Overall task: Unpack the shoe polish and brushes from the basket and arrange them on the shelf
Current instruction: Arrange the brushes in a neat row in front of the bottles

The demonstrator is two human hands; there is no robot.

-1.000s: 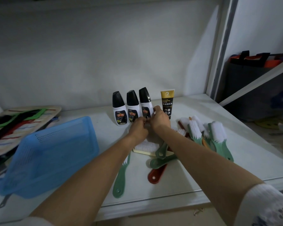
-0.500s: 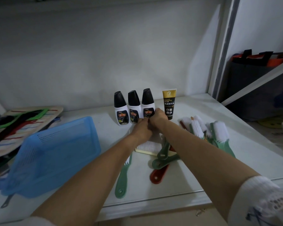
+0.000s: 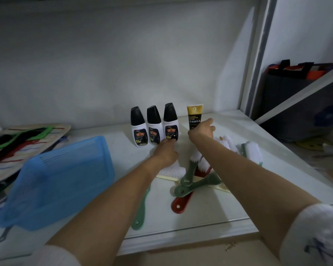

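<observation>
Three white polish bottles (image 3: 154, 127) with black caps stood upright in a row at the back of the shelf (image 3: 210, 212), caps pointing up, labels facing the camera. Just to their 3 o'clock side one gold-and-black tube (image 3: 195, 117) stood upright too, its long axis vertical. The left hand (image 3: 166, 152) reached to the foot of the rightmost bottle, fingertips touching its base; whether the fingers curled round it could not be told. The right hand (image 3: 201, 129) was in front of the tube's lower part, fingers loosely bent, and its grip on the tube could not be made out.

The brushes (image 3: 198, 175) lay in a loose heap between and under the forearms, handles mostly pointing toward 6 and 7 o'clock, bristles toward 12 to 1. At least three green handles and one red one showed; the full count was hidden by the arms. More white bristle heads (image 3: 252, 150) lay at 3 o'clock of the right wrist. One blue basket (image 3: 62, 179) sat tilted at 9 o'clock, near the shelf's front edge.
</observation>
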